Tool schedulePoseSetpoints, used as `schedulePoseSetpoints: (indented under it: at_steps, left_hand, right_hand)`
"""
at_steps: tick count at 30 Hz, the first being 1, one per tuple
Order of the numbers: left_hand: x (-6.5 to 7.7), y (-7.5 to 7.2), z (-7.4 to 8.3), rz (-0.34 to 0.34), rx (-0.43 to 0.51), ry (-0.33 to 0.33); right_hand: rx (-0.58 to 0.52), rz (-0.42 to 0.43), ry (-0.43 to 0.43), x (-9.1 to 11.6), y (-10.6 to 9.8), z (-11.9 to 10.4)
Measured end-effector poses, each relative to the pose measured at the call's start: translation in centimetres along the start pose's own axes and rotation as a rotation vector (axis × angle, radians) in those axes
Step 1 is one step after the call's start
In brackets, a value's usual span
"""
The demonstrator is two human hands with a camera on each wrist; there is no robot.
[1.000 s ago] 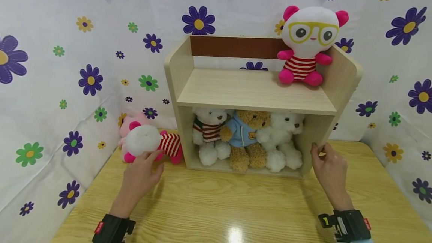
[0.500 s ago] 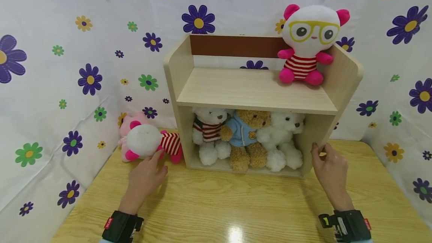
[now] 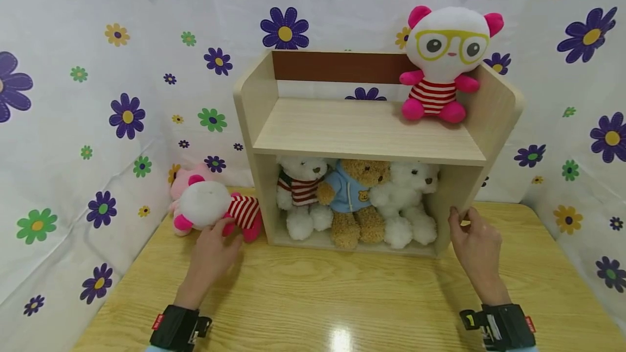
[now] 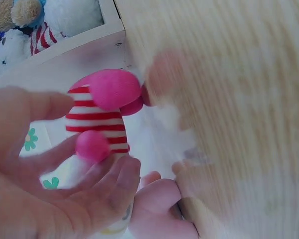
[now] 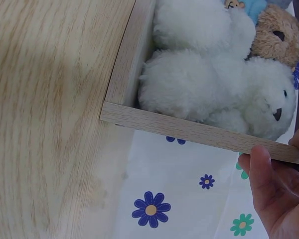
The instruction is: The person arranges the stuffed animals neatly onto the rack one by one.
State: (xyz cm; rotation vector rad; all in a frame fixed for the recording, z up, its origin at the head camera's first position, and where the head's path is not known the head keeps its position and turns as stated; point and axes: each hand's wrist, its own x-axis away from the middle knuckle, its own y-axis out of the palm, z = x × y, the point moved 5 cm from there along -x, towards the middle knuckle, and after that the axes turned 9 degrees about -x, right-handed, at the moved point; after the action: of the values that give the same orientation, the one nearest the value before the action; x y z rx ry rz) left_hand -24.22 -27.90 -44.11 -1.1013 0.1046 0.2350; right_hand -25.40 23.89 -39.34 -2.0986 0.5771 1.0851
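Note:
A plush panda [image 3: 202,204] with pink limbs and a red-striped body lies on its side, face away, left of the wooden shelf [image 3: 369,154]. My left hand [image 3: 213,254] grips it around the striped body; in the left wrist view the thumb [image 4: 52,105] meets the stripes and fingers reach past its pink arm [image 4: 93,146]. My right hand [image 3: 475,249] pinches the front edge of the shelf's right side panel, thumb inside and fingers outside. The panda's face is mostly hidden.
A pink plush toy [image 3: 183,179] lies behind the panda. On the lower shelf sit a striped-sweater white bear [image 3: 304,194], a brown bear in blue [image 3: 354,200] and a white bear [image 3: 409,200]. A panda with yellow glasses [image 3: 442,69] sits on top. All stand on a wooden table [image 3: 313,297].
My left hand has moved a little right along the panda and closed around its body, whose striped part and legs have tilted slightly. The right hand holds the shelf as before.

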Motion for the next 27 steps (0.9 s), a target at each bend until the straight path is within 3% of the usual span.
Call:
schedulePoseSetpoints:
  at_steps: [5,7,10,15,19,23,27]
  left_hand:
    - [0.4,-1.4,0.2,0.211,0.087,-0.085]
    - [0.5,-1.8,0.2,0.263,0.09,-0.12]
    - [0.5,-2.2,0.1,0.275,0.083,-0.16]
    - [0.7,-2.5,0.4,0.275,0.098,-0.167]
    - [0.8,-2.8,0.7,0.343,0.051,-0.075]
    - [1.2,-2.9,1.4,0.403,-0.119,0.107]
    - [1.5,-2.6,1.8,0.386,-0.24,0.239]
  right_hand:
    - [0.002,-0.002,-0.001,0.0,0.0,-0.1]
    - [0.005,-0.001,-0.003,0.0,0.0,-0.1]
    - [0.012,0.004,-0.012,0.0,-0.1,-0.2]
    - [0.02,0.015,-0.027,0.0,-0.1,-0.2]
    - [0.018,0.012,-0.028,0.0,-0.1,-0.2]
    - [0.012,0.012,-0.021,0.1,-0.1,-0.2]
    - [0.012,0.012,-0.019,0.1,-0.1,-0.1]
